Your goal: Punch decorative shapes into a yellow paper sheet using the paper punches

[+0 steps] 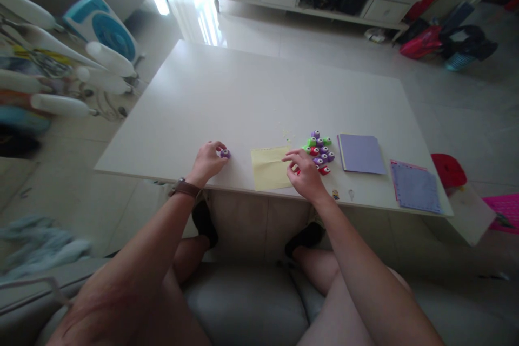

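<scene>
My left hand [207,161] pinches a small purple craft punch [225,154] between thumb and fingers, at the table surface left of the paper. A yellow sheet of paper [268,168] lies near the front edge, with small cut marks along its top edge. Over the sheet's right side hovers my right hand [306,174], fingers apart; I see nothing in it. Just beyond that hand sits a cluster of several purple, green and red craft punches [320,160], partly covered by it. Tiny yellow paper bits [287,134] are scattered behind the sheet.
On the white table [243,92], a stack of purple paper [361,154] lies right of the punches. Farther right are bluish-purple sheets [416,188] with punched edges. A small cartoon figure cutout [335,194] and a pale cutout [351,194] lie by the front edge.
</scene>
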{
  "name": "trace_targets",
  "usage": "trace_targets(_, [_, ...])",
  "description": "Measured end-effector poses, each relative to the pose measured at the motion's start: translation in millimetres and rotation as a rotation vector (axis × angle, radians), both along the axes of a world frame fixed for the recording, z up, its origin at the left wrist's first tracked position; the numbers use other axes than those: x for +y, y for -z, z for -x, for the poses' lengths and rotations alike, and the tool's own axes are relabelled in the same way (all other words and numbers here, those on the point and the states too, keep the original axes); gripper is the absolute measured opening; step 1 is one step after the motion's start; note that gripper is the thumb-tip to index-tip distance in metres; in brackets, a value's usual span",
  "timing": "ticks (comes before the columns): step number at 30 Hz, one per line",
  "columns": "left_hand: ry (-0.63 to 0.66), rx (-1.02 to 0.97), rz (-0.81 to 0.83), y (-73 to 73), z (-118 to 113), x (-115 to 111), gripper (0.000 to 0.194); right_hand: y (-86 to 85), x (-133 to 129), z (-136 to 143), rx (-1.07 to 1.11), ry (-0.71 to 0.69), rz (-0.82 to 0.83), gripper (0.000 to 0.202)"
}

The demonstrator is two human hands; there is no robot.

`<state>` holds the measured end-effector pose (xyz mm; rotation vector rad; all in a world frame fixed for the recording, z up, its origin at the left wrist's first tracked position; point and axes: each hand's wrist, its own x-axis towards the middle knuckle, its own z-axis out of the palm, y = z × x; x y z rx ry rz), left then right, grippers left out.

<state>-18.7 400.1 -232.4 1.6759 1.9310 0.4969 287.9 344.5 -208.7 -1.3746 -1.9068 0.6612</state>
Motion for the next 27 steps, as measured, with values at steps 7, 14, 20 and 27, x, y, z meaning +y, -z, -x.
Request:
trace_targets(7, [-0.338,-0.064,-0.014,1.8,6,3,0.046,-0.3,-1,0,-0.005,-0.006,0.011,0.028])
trace_targets(14, [-0.368,-0.454,0.160,0.7,4,3,0.026,-1.8,-3,0,-0.040,-0.039,-0.002,0.028])
trace_targets(20, [-0.288,-0.447,0.140,-14.8,-12,-3,0.038,-6.1,-1,-4,-0.135,-0.009,-0.018,0.027])
trace_targets(27, [-0.057,-0.375,0.111,-26.9,-34,-14,0.025,-10.2,15,-62,-0.256,0.320,0.065,0.012])
